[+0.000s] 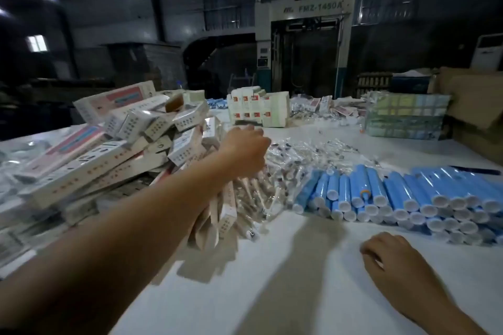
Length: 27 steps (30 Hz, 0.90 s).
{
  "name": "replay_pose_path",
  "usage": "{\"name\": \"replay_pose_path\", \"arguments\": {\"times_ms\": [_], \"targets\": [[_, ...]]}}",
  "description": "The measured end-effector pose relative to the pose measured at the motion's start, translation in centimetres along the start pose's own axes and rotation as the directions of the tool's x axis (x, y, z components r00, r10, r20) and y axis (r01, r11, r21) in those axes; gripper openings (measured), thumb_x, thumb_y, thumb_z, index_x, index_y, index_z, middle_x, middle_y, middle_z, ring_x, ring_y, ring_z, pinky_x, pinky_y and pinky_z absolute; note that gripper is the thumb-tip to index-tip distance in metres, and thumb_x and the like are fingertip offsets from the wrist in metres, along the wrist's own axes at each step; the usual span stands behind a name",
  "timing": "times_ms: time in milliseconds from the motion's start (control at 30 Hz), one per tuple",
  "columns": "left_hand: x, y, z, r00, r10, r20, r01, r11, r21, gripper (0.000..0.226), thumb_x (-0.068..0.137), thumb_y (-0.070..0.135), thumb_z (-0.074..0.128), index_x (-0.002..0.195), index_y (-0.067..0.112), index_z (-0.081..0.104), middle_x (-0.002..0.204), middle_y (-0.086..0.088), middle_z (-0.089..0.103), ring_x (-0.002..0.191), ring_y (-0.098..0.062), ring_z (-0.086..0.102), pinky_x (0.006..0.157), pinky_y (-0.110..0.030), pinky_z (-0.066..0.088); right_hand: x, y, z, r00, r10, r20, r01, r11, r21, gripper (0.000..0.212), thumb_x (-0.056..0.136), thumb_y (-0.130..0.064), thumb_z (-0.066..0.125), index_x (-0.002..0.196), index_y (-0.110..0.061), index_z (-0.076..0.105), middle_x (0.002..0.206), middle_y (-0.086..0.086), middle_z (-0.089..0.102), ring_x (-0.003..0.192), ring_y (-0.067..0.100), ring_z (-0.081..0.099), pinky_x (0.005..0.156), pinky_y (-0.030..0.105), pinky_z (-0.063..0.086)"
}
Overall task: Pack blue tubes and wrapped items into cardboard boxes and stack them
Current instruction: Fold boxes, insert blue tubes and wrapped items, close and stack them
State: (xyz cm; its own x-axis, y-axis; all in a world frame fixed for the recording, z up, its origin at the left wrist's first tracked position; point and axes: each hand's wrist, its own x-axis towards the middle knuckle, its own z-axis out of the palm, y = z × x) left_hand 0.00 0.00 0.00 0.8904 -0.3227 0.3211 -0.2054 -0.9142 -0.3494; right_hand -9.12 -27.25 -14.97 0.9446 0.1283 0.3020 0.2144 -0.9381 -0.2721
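From the head camera, we look across a white counter point(313, 280) in a dim warehouse. Our left hand point(246, 151) reaches forward with the arm outstretched, held over the near edge of a heap of clear-wrapped items point(296, 155); its fingers curl downward, but motion blur keeps us from telling whether the grip is grasping anything. Just below that arm, a few long narrow cardboard boxes point(226, 207) lean at a tilt among loose wrappers. Our right hand point(392, 255) rests knuckles-up on the bare counter at the lower right, fingers loosely bent, its grip released and holding nothing.

The blue tubes point(408, 193) lie side by side in a low stack at the right, white caps facing us, just beside the wrapped items and near the right hand without touching it. One orange-tipped piece point(364, 194) sits among them. To the left a jumbled pile of white printed boxes point(114, 149) rises well above the counter. Farther back stand a block of small white cartons point(258, 109) and a shrink-wrapped bundle point(405, 117), with brown cardboard point(476, 106) at the right edge. Behind everything looms a machine point(304, 43) lettered "FMZ-1450A".
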Motion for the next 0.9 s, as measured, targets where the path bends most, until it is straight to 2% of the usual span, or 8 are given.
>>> {"name": "replay_pose_path", "arguments": {"times_ms": [67,167,500,600,700,733,800,900], "targets": [[1.2,-2.3,0.1,0.995,-0.058,0.082,0.030,0.951,0.307,0.039,0.088,0.031,0.059,0.124,0.017,0.056,0.137,-0.009,0.047,0.129,-0.028,0.039,0.106,-0.048,0.031,0.2,-0.1,-0.1,1.000,0.002,-0.012,-0.002,1.000,0.009,0.012,0.094,-0.028,0.048,0.093,-0.038,0.053,0.101,-0.013,0.054,0.099,0.006,0.045,0.086,0.024,0.039],[2.5,-4.7,1.0,0.939,-0.235,0.251,0.071,0.845,0.529,0.055,0.084,0.050,0.065,0.127,0.017,0.055,0.136,-0.012,0.048,0.130,-0.031,0.037,0.110,-0.055,0.022,0.3,-0.5,-0.2,0.999,0.025,0.026,-0.025,1.000,0.006,0.012,0.092,-0.027,0.051,0.089,-0.039,0.050,0.103,-0.013,0.054,0.100,0.007,0.047,0.085,0.023,0.040],[3.4,-6.2,2.2,0.947,-0.297,0.122,0.187,0.818,0.544,0.057,0.076,0.051,0.070,0.122,0.020,0.058,0.128,-0.004,0.050,0.124,-0.025,0.036,0.105,-0.044,0.028,0.2,-0.4,-0.3,1.000,0.025,0.004,-0.025,0.998,0.049,0.015,0.092,-0.026,0.051,0.100,-0.031,0.062,0.103,-0.019,0.052,0.103,0.006,0.046,0.088,0.022,0.037],[3.1,-5.6,-0.7,0.930,-0.365,0.038,0.334,0.885,0.324,0.050,0.083,0.046,0.064,0.124,0.020,0.055,0.129,-0.009,0.047,0.120,-0.028,0.041,0.101,-0.048,0.033,0.4,0.1,0.0,0.999,0.035,0.017,-0.036,0.998,0.046,0.019,0.093,-0.028,0.048,0.105,-0.032,0.062,0.107,-0.017,0.053,0.106,0.007,0.046,0.089,0.023,0.036],[2.3,-2.4,-3.0,0.937,-0.350,-0.014,0.331,0.898,-0.290,0.054,0.088,0.041,0.062,0.134,0.017,0.048,0.129,-0.011,0.045,0.095,-0.021,0.050,0.078,-0.035,0.047,0.7,0.6,0.4,0.994,0.111,-0.006,-0.107,0.970,0.218,0.019,0.094,-0.026,0.050,0.107,-0.026,0.064,0.107,-0.011,0.058,0.103,0.010,0.050,0.089,0.026,0.040],[1.4,-0.5,-3.1,0.961,-0.276,-0.005,0.239,0.839,-0.489,0.057,0.087,0.038,0.063,0.138,0.021,0.044,0.128,-0.007,0.045,0.085,-0.016,0.051,0.065,-0.026,0.049,0.8,0.6,0.3,0.980,0.195,-0.035,-0.167,0.906,0.390,0.018,0.095,-0.024,0.051,0.107,-0.022,0.065,0.105,-0.007,0.060,0.098,0.011,0.054,0.085,0.024,0.042],[-1.0,4.0,-1.9,0.995,-0.098,0.004,0.071,0.685,-0.725,0.061,0.087,0.033,0.064,0.142,0.029,0.038,0.123,0.005,0.043,0.078,-0.010,0.053,0.048,-0.015,0.047,1.1,0.6,-0.6,0.906,0.420,-0.052,-0.249,0.628,0.737,0.016,0.097,-0.022,0.050,0.101,-0.016,0.065,0.096,0.002,0.064,0.080,0.010,0.058,0.068,0.017,0.043],[-3.5,9.8,1.4,0.986,0.163,0.019,-0.093,0.646,-0.758,0.065,0.088,0.032,0.064,0.146,0.028,0.033,0.120,0.011,0.041,0.101,-0.009,0.053,0.079,-0.023,0.053,2.0,1.4,-2.4,0.774,0.613,0.157,-0.204,0.007,0.979,0.031,0.098,-0.033,0.046,0.084,-0.013,0.066,0.078,0.014,0.069,0.054,0.016,0.061,0.043,0.020,0.041]]}}
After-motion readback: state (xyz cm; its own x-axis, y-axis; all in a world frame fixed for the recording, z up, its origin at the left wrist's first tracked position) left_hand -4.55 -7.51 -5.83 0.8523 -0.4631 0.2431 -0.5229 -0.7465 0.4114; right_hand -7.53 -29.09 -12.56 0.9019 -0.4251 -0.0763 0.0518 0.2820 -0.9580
